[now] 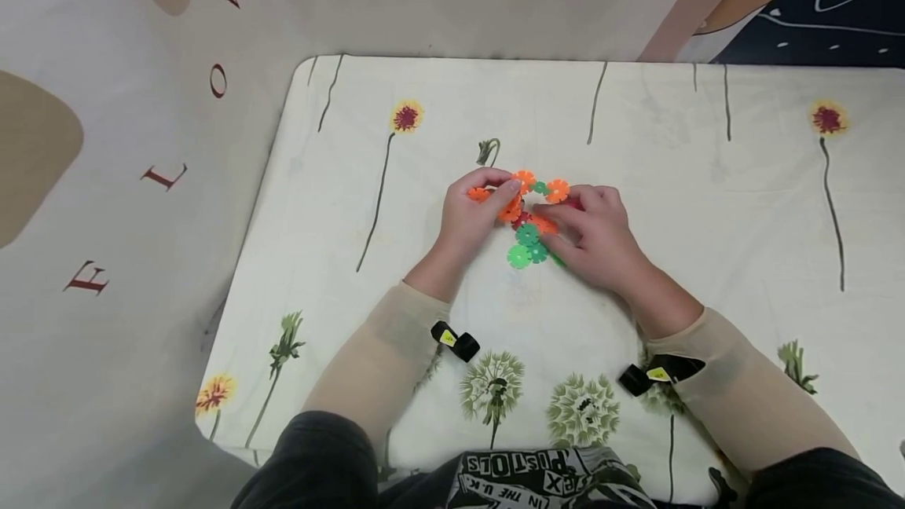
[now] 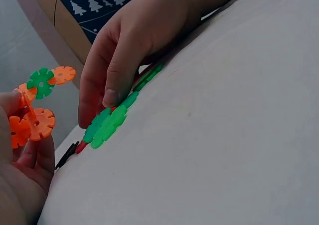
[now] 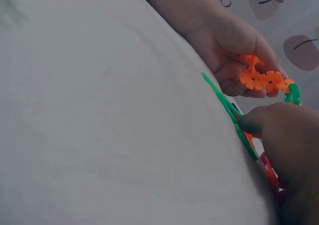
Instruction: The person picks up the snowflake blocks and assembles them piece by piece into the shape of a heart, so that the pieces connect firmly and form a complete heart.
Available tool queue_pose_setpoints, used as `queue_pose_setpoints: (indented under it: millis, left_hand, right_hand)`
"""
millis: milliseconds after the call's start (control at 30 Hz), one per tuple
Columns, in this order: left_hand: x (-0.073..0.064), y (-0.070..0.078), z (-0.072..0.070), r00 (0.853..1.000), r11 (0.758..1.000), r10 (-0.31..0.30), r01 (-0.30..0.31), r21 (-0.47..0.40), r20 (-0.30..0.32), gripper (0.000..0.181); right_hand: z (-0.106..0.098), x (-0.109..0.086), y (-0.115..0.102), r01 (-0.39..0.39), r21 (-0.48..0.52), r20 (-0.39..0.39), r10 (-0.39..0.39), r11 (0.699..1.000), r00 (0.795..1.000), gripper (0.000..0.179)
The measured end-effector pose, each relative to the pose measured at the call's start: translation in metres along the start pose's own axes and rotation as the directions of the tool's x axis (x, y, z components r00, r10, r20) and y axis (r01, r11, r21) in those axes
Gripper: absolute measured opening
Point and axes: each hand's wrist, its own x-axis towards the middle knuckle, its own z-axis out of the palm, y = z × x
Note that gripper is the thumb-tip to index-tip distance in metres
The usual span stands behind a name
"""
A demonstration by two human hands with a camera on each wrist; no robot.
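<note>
My left hand pinches a small joined chain of notched, flower-shaped plastic discs between thumb and fingers. Orange discs make up most of it, with a green disc near its outer end; the chain is raised off the table. My right hand reaches down over a cluster of loose discs on the tabletop, thumb and forefinger spread around an orange disc. Beside its thumb lie green discs, and a dark red disc shows between the hands. Part of the cluster is hidden under the right palm.
A white cloth printed with flowers and dandelions covers the table. Its left edge curves down near a pale hanging sheet with letters on it. Small black cameras sit on both wrists. A dark patterned fabric is at the far right corner.
</note>
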Motion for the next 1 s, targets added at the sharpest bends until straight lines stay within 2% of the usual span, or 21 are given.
queue_pose_setpoints:
  millis: [200,367,600,767,900,1000]
  left_hand:
    - [-0.0006,0.0008,-0.0002,1.0,1.0,0.001,-0.001,0.004,0.004,0.018]
    - [0.0,-0.0001,0.0,1.0,1.0,0.0,0.0,0.006,0.002,0.017]
    - [0.0012,-0.0015,0.0,1.0,1.0,-0.003,0.003,-0.005,0.009,0.017]
    - [0.001,-0.0008,0.0,1.0,1.0,-0.008,0.008,-0.011,0.01,0.018]
    - [0.0009,-0.0008,0.0001,1.0,1.0,-0.003,0.003,-0.001,0.006,0.018]
    - [0.0009,-0.0011,0.0001,1.0,1.0,-0.005,0.005,0.002,0.003,0.018]
  right_hand:
    - [0.0,0.0001,-0.0006,0.014,-0.028,0.021,-0.014,1.0,1.0,0.037]
    - [0.0011,0.0004,-0.0001,0.006,-0.001,0.005,-0.006,1.0,1.0,0.032]
    - [0.0036,0.002,0.0033,-0.011,0.122,-0.096,0.023,0.992,0.995,0.017]
    - [0.003,0.0023,0.0021,0.022,0.239,-0.187,0.023,0.971,0.982,0.013]
    - [0.0034,0.0005,0.0005,-0.008,0.335,-0.249,0.096,0.942,0.964,0.01]
    - [0.0039,-0.0009,-0.0011,-0.003,0.433,-0.308,0.151,0.902,0.939,0.01]
